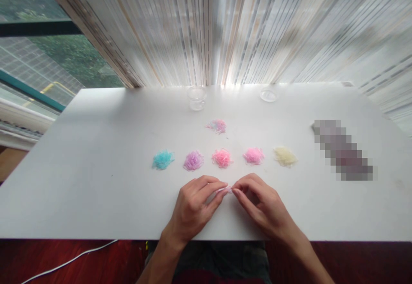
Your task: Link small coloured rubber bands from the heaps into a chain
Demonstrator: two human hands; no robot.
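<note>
My left hand (196,202) is closed, thumb and fingertips pinching a little bunch of pale pink-lilac rubber bands (228,189) low over the white table. Against the right end of this bunch, my right hand (260,202) has its thumb and index finger pinched together. Beyond my hands lies a row of small rubber band piles: turquoise (163,159), lilac (193,160), coral pink (222,158), light pink (253,155) and pale yellow (285,156). Behind the row sits a smaller pile of mixed colours (218,125). Single bands between my fingertips are too small to make out.
A clear round cup (196,98) and a clear lid (268,95) stand near the back edge of the white table (96,168). A blurred-out object (344,151) lies at the right. A striped string curtain (219,31) hangs behind; a white cable (71,260) crosses the floor.
</note>
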